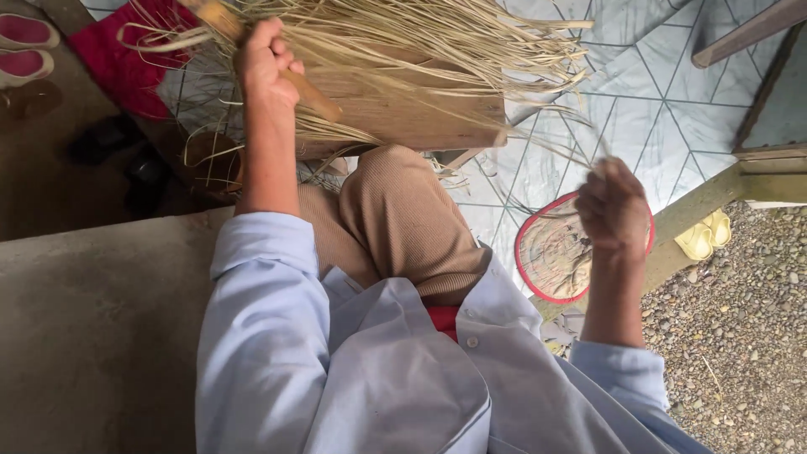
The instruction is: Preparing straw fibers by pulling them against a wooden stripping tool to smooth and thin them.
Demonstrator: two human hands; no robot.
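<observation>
Strands of pale dried fibre [420,50] fan over a wooden block [420,113] at twelve o'clock: light, springy, brittle, best gathered in a bunch. Left hand [267,63] is clenched round a wooden stick [315,97]; right hand [612,206], blurred, seems to pinch a few strand ends.

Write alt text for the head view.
A seated person's left hand grips a wooden stick over a bundle of pale straw strips lying across a wooden board, while the right hand pulls a few strands aside above a red-rimmed fan.
</observation>
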